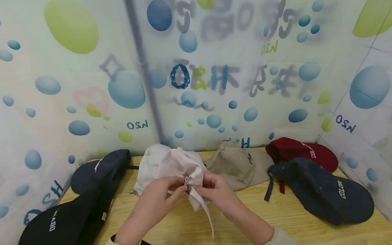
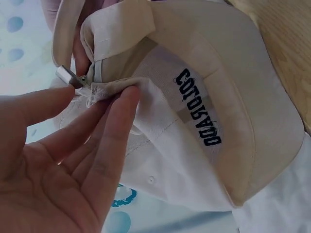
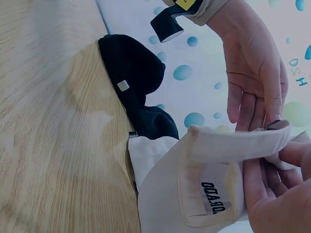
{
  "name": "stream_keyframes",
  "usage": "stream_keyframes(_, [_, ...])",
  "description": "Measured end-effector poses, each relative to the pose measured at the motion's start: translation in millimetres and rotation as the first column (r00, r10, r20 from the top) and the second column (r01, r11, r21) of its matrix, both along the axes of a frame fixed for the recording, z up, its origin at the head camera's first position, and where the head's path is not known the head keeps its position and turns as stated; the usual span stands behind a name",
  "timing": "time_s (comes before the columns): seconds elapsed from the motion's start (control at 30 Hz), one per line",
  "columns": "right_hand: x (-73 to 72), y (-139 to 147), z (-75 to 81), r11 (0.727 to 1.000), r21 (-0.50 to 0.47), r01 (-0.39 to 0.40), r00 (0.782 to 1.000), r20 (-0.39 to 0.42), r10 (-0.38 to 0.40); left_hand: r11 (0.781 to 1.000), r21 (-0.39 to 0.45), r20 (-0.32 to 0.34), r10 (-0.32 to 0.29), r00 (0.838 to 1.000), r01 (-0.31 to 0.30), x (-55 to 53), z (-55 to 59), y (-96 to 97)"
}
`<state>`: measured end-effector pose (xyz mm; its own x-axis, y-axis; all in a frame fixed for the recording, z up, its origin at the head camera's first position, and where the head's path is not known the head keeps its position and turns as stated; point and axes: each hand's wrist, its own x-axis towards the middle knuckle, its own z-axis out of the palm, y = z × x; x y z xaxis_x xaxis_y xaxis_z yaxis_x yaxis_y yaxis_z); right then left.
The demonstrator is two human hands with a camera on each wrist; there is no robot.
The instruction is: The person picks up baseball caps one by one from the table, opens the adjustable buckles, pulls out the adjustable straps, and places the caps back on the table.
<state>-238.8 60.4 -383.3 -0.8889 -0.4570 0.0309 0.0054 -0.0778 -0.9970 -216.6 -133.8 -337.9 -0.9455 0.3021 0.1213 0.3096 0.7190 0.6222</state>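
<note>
Both hands hold a pale pink baseball cap point(image 1: 179, 163) above the table, its back strap toward me. My left hand point(image 1: 158, 201) pinches the cap's back edge beside a metal buckle point(image 2: 68, 76), thumb by the buckle and fingers on the fabric. Opposite it, my right hand point(image 1: 223, 198) pinches the cap near the strap; its fingertips are partly hidden in the head view. The strap's loose end point(image 1: 206, 212) hangs down between the hands. In the left wrist view, dark lettering point(image 2: 198, 107) shows inside the crown. Whether the strap passes through the buckle I cannot tell.
A white cap point(image 1: 148, 164) lies just behind the held one. To the left are a navy cap point(image 1: 102, 173) and a black cap point(image 1: 66, 219). Beige point(image 1: 235, 165), dark red point(image 1: 303, 152) and dark blue point(image 1: 324, 190) caps lie right on the wooden table point(image 1: 187, 243).
</note>
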Motion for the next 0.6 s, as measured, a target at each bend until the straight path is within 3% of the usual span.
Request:
stream_keyframes(0.17, [-1.4,-0.8,-1.7,1.0,0.017,0.026,1.0,-0.015,-0.025,1.0,0.007,-0.02,-0.005,1.0,0.005,-0.3,-1.0,-1.1])
stream_keyframes(0.37, [-2.6,-2.3,-2.5,0.998,0.04,0.054,0.998,-0.031,-0.053,0.999,0.038,-0.041,0.034,0.999,-0.032,-2.4,-5.0,-2.2])
stream_keyframes(0.6, [-1.9,-3.0,-2.5,0.996,0.066,0.054,0.995,-0.086,-0.048,0.993,0.113,-0.013,0.041,0.999,-0.039,-4.6,-9.9,-1.8])
